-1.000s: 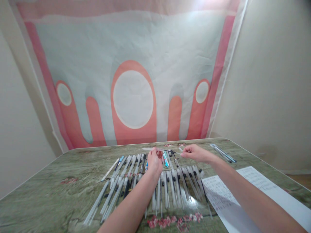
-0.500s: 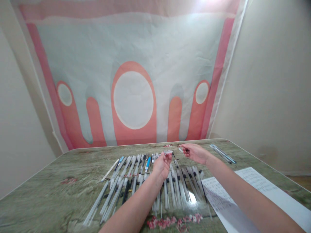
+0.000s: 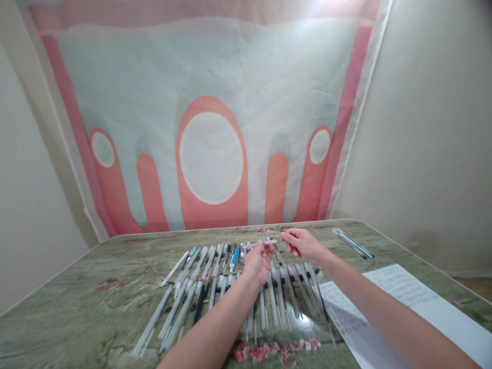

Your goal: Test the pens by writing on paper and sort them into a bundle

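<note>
My left hand point(image 3: 258, 264) is raised over the rows of pens and pinches a clear pen barrel point(image 3: 257, 244) held roughly level, its tip pointing right. My right hand point(image 3: 302, 243) is closed in a pinch just right of that tip, holding a small part too tiny to name. The two hands are a few centimetres apart above the table point(image 3: 77, 297). Beneath them lie several clear and white pens point(image 3: 200, 287) in two rows, one with a blue grip point(image 3: 233, 259).
A white printed sheet point(image 3: 388, 307) lies at the right near my right forearm. A few pens point(image 3: 351, 242) rest apart at the far right of the table. A pink and pale blue cloth point(image 3: 210, 128) hangs behind the table.
My left hand moved right and lifted with the pen barrel. My right hand drew slightly left toward it, closing the gap between the two hands.
</note>
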Tool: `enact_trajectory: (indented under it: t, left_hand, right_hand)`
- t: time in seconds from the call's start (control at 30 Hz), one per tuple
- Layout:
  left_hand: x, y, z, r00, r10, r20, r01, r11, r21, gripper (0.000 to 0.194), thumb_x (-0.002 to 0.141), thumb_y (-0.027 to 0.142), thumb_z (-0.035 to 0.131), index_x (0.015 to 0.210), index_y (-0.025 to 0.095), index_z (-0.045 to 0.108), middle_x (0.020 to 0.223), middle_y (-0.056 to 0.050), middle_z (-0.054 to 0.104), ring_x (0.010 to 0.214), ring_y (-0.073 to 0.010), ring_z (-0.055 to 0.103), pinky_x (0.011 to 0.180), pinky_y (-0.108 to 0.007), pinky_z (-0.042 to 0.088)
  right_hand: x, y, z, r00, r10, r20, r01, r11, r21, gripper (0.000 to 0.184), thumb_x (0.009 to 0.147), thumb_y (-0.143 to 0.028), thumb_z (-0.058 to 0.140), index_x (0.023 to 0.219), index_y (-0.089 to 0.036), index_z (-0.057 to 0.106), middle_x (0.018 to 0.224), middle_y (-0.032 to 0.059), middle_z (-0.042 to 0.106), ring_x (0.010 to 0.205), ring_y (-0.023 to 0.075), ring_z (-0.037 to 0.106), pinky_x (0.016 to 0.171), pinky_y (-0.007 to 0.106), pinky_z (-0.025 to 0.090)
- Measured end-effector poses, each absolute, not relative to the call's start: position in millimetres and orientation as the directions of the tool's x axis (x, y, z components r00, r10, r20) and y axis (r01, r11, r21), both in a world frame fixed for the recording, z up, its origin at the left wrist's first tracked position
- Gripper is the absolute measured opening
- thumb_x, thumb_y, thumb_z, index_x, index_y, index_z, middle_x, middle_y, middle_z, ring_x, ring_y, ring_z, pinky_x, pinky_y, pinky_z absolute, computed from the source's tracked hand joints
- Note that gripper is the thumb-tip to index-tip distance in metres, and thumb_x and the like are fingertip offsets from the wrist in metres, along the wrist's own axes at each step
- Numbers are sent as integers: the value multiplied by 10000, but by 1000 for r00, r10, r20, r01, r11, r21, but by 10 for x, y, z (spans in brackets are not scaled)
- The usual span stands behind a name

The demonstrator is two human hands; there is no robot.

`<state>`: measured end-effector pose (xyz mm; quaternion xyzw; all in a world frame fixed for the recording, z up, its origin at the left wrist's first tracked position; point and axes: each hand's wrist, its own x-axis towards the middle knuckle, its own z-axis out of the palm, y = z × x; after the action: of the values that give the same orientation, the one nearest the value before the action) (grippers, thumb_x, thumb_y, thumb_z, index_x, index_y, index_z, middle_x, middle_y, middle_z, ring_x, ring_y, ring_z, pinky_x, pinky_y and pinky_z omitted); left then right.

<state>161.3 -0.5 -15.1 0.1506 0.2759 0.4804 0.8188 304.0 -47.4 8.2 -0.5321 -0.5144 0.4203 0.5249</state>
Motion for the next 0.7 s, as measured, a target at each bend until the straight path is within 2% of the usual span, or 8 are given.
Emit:
enact_trajectory:
  t: [0.1,0.3,0.47,0.6,0.7]
  left_hand:
    - [1614,-19,-140,393,864,-313,-698,503,511,101,816,137,479,719,108,485,667,-75,601,602,-116,611,588,-216,523]
    - [1615,14,-157,391,864,-318,-704,503,501,88,813,139,485,731,109,492,696,-80,610,600,-117,611,579,-218,521]
    - [1604,30,-154,380,880,-285,-713,475,515,108,826,133,459,733,106,505,691,-72,610,594,-103,604,599,-209,519]
    - [1598,23,-141,378,887,-263,-707,461,536,133,834,147,448,736,94,519,703,-81,614,599,-99,601,626,-210,516]
    - [1601,24,-150,374,892,-255,-709,452,541,130,831,157,457,728,98,510,685,-78,607,593,-101,600,638,-216,512]
  right_hand:
    - [2988,-484,88,169,972,163,186,131,-974,340,751,-475,509,772,-141,575,487,-57,472,335,24,347,306,139,240]
    - [2969,-441,25,97,971,217,179,197,-964,307,765,-383,498,956,-148,552,734,-2,551,503,60,489,465,194,425]
    - [2977,-386,-90,24,957,291,209,279,-937,338,788,-343,467,1075,-165,435,863,37,587,614,102,582,551,250,487]
    - [2960,-401,-82,32,954,298,259,280,-924,305,764,-362,511,993,-172,442,850,45,617,726,148,618,577,271,503]
    - [2945,-431,-36,42,951,306,334,275,-901,269,761,-378,513,918,-160,503,775,41,629,718,163,622,560,270,502]
